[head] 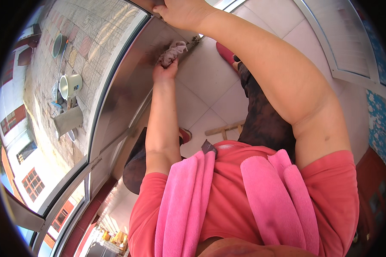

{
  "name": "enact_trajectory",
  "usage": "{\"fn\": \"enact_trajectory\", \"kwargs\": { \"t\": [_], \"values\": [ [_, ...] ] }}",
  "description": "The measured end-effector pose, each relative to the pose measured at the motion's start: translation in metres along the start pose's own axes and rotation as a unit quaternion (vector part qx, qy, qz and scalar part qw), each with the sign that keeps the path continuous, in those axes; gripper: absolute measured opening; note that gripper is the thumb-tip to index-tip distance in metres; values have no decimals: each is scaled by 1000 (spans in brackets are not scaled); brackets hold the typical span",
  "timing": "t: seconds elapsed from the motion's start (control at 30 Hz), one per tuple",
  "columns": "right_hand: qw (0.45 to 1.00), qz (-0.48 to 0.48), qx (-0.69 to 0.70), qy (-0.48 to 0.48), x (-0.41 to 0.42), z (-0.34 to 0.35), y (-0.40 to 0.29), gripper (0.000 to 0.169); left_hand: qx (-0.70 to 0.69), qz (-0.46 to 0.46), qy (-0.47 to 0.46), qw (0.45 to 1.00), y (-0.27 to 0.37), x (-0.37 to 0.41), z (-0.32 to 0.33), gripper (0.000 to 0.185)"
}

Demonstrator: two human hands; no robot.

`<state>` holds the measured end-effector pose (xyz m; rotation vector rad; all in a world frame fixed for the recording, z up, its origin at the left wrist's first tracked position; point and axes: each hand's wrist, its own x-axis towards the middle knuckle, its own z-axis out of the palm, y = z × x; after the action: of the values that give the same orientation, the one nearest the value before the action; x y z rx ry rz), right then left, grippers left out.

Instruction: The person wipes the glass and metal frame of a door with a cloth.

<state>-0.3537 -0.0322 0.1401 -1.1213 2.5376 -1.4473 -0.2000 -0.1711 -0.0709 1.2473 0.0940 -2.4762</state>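
Note:
My left hand (pixel 165 71) holds a crumpled, greyish-pink cloth rag (pixel 172 55) against the lower metal panel (pixel 124 86) of a glazed door. Dark wet-looking smears show on the panel around the rag. At the top of the view, my right hand (pixel 188 14) grips the door frame (pixel 148 4), its thumb on the near face. The top rim of the picture cuts off part of that hand. A pink towel (pixel 183 199) hangs around my neck over a red shirt.
Pale floor tiles (pixel 209 86) lie below me, with a wooden stool-like piece (pixel 223 129) near my legs. A white-framed panel door (pixel 347 41) stands at the right. Through the glass, a pale bucket (pixel 71 86), a dark basin (pixel 58 45) and a long-handled tool (pixel 63 61) are on paving.

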Motion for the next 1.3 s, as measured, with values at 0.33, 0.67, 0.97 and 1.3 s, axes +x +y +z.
{"fn": "enact_trajectory", "kwargs": {
  "t": [0.33,0.67,0.97,1.3],
  "values": [
    [1000,3,13,14,1,-5,-1,60,-57,-51,-180,981,6,-131,67,44],
    [1000,9,-26,-9,1,-7,-3,59,37,18,-55,998,-24,-55,55,37],
    [998,50,-4,-39,-3,-12,-15,58,76,7,37,996,-62,43,31,35],
    [999,0,26,26,0,-10,-2,41,22,-30,42,998,-60,51,28,34]
  ]
}}
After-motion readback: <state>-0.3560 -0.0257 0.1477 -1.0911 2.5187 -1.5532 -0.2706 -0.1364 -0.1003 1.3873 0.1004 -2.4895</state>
